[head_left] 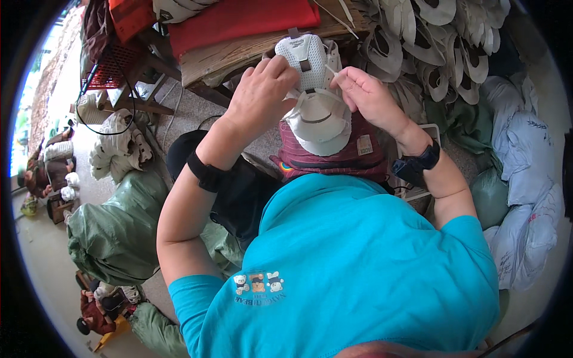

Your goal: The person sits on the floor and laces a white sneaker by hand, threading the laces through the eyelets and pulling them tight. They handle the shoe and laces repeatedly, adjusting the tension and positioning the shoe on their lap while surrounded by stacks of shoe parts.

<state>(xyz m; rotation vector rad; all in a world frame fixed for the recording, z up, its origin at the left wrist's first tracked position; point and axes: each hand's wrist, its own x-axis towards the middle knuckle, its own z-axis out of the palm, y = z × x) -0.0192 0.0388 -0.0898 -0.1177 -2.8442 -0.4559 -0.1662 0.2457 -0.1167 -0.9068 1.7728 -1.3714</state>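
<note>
A white shoe upper (pixel 322 122) with a mesh tongue (pixel 303 53) lies across my lap, its toe towards me and its tongue end against the wooden table edge. My right hand (pixel 369 98) is closed at its right side, with thumb and forefinger pinching a white shoelace (pixel 332 70). On the other side, my left hand (pixel 262 89) is curled with its thumb close to the upper's edge. Whatever its fingers hold is hidden from this view. Maroon striped cloth (pixel 325 158) lies beneath the upper.
Red cloth (pixel 245 25) covers part of the wooden table (pixel 206 62). Many pale shoe uppers (pixel 439 45) hang at the right, above white sacks (pixel 525 155). Green sacks (pixel 122 224) and bundled uppers (pixel 119 146) stand left. Another person (pixel 98 313) sits at the lower left.
</note>
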